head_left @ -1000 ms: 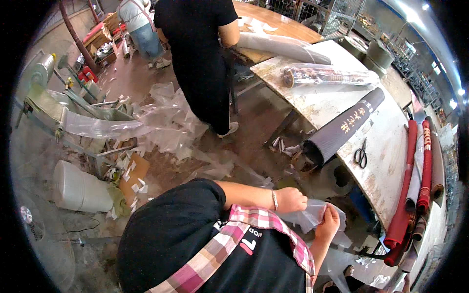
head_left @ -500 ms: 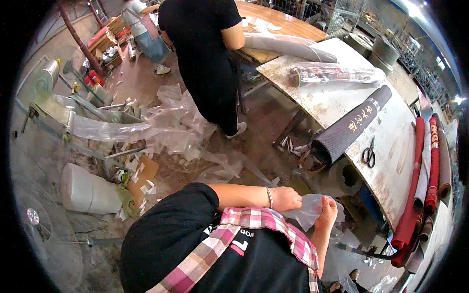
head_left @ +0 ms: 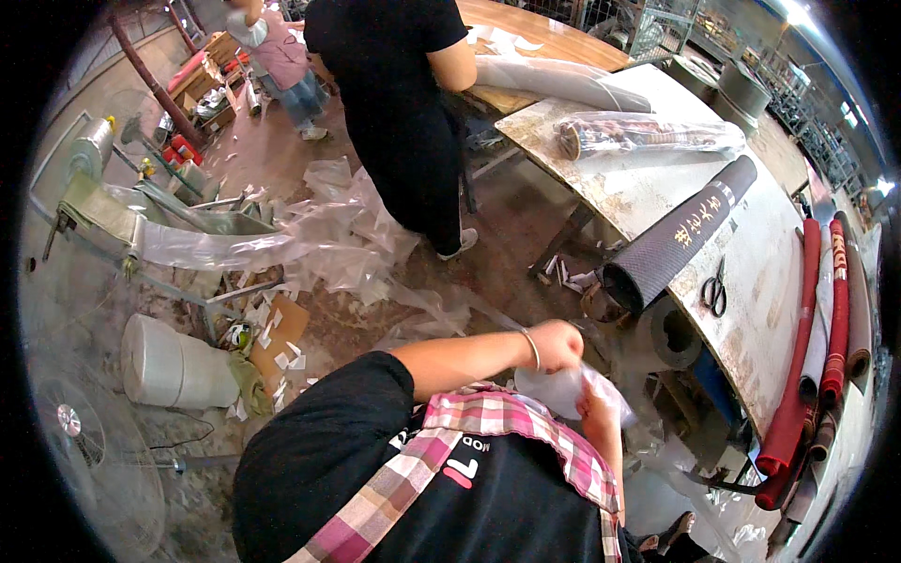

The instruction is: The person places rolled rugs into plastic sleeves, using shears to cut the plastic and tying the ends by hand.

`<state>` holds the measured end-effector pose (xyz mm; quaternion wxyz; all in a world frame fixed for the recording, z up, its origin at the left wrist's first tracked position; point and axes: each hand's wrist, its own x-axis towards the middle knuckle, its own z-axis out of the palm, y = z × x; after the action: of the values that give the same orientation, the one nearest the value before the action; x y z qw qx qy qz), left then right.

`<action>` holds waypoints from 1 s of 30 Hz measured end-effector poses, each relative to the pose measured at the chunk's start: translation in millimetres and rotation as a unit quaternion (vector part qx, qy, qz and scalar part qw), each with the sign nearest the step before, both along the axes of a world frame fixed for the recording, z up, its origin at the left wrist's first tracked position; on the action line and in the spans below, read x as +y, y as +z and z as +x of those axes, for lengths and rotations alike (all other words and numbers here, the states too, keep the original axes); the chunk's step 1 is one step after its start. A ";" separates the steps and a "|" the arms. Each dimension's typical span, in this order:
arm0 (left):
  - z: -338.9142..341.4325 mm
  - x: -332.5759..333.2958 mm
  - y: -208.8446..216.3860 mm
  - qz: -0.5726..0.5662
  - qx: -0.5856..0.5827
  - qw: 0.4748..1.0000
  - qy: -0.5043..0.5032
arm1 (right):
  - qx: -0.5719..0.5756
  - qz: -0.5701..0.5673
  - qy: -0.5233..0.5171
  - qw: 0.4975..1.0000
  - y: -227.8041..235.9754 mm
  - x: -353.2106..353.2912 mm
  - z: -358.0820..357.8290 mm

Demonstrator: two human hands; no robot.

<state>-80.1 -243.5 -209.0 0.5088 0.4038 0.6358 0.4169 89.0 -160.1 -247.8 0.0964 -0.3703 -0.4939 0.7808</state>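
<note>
My left hand (head_left: pixel 560 345), with a bracelet at the wrist, is closed in front of my chest. Its fingers grip clear plastic film (head_left: pixel 544 386), which hangs beneath it. My right hand (head_left: pixel 599 399) sits just below and to the right, fingers bent round another part of the film and partly covered by it. Ahead on the right, a dark rolled mat (head_left: pixel 671 239) lies on the white worktable (head_left: pixel 601 188), apart from both hands. Black-handled scissors (head_left: pixel 714 291) lie near it.
A plastic-wrapped roll (head_left: pixel 648 136) lies farther along the table. Red rolls (head_left: pixel 796 375) lean at its right side. A co-worker in black (head_left: pixel 394 122) stands ahead. Crumpled film (head_left: pixel 347 225) trails across the floor from a film roll stand (head_left: pixel 103 216); a fan (head_left: pixel 75 441) stands left.
My left hand has risen, and my right hand has shifted left, bringing the hands closer. Film between them has bunched and sagged. The far co-worker has raised an arm.
</note>
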 end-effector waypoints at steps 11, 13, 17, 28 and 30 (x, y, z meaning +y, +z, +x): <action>-19.3 10.0 24.3 0.357 0.488 0.790 0.095 | -0.041 0.019 -0.152 0.987 11.6 15.8 17.8; 17.5 10.1 5.7 0.343 0.486 0.792 -0.136 | 0.027 -0.109 -0.167 0.979 32.1 11.2 14.2; 38.7 27.0 -1.9 0.091 0.433 0.842 -0.309 | 0.161 -0.283 -0.205 0.923 20.4 23.6 33.1; 27.8 43.2 26.6 0.388 0.446 0.690 -0.418 | 0.009 0.733 0.224 0.642 88.8 43.6 46.6; 26.0 45.1 38.9 0.317 0.399 0.688 -0.517 | -0.169 0.664 0.438 0.582 81.2 53.6 51.1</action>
<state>-54.1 -198.3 -170.2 0.1843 0.9339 0.2994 0.0645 140.1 -106.5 -166.6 -0.1238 -0.0670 -0.9844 0.1060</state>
